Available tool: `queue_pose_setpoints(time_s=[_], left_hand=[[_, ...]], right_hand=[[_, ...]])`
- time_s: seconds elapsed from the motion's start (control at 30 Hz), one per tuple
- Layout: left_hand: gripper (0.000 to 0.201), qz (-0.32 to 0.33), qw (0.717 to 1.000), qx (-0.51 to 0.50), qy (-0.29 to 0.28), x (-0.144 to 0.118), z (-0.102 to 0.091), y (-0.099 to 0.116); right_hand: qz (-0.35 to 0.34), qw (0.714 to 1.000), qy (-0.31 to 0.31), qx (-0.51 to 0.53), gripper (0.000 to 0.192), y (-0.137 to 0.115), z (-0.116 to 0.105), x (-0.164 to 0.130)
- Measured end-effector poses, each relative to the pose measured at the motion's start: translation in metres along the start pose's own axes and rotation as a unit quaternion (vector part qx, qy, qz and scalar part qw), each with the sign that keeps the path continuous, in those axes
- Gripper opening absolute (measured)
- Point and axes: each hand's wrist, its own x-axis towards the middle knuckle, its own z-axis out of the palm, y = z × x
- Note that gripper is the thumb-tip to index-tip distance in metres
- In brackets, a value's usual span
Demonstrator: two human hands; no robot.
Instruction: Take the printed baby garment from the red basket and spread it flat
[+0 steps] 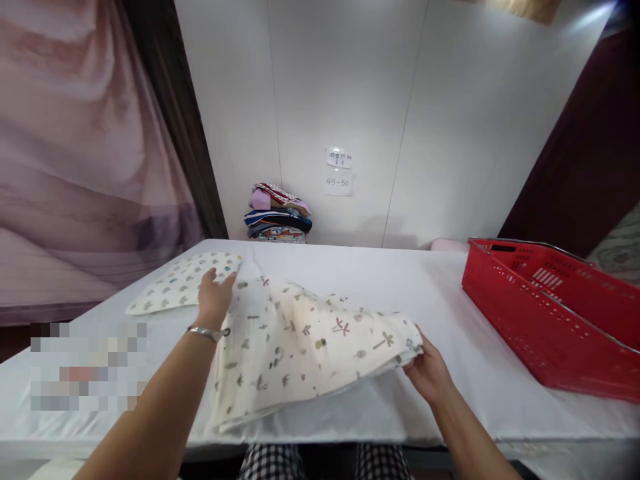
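A cream cloth (pixel 300 347), printed with small palm trees and other motifs, lies in folded layers in front of me. My right hand (pixel 429 365) grips its right end, which is lifted a little off the table, with the thumb on top and the other fingers underneath, mostly hidden. By the cloth's far left corner is my left hand (pixel 216 297), its fingers apart and nothing held in them. Just beyond that hand lies a folded white cloth (pixel 183 283) with grey prints, which the fingers partly overlap in view; whether they touch it I cannot tell.
A white-covered table (pixel 480 373) bears the cloths. On its right stands a red basket (pixel 540 320) with a metal handle. Folded fabrics (pixel 278 213) are stacked against the back wall below two paper labels (pixel 339 181). A pink curtain (pixel 85 167) hangs at left.
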Motion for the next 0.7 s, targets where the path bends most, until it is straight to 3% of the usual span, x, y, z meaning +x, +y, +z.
queue_pose_setpoints(time_s=[0.07, 0.13, 0.2, 0.3, 0.37, 0.43, 0.57, 0.7], left_hand=[[0.058, 0.078, 0.994, 0.064, -0.053, -0.02, 0.006, 0.009], [0.045, 0.131, 0.973, 0.062, -0.181, -0.064, 0.01, 0.013], [0.04, 0.177, 0.928, 0.05, -0.325, -0.12, 0.013, 0.012], [0.043, 0.237, 0.871, 0.028, -0.429, -0.192, 0.016, 0.006], [0.051, 0.249, 0.852, 0.007, -0.461, -0.221, 0.022, 0.002], [0.055, 0.223, 0.854, -0.011, -0.469, -0.235, 0.031, -0.001], [0.048, 0.171, 0.876, -0.052, -0.447, -0.242, 0.049, 0.001], [0.028, 0.161, 0.877, -0.081, -0.444, -0.245, 0.055, 0.012]], right_hand=[[0.026, 0.999, -0.007, 0.018, 0.017, 0.006, 0.009, 0.003], [0.043, 0.999, -0.025, 0.016, 0.018, 0.012, 0.015, 0.003], [0.043, 0.998, -0.045, -0.007, 0.018, 0.017, 0.019, 0.003], [0.016, 0.996, -0.077, -0.039, 0.014, 0.022, 0.027, 0.002], [-0.002, 0.994, -0.102, -0.048, 0.015, 0.024, 0.033, -0.001], [-0.01, 0.99, -0.129, -0.063, 0.02, 0.027, 0.04, -0.007], [-0.022, 0.978, -0.158, -0.132, 0.035, 0.033, 0.047, -0.022], [-0.044, 0.969, -0.152, -0.192, 0.039, 0.036, 0.046, -0.033]])
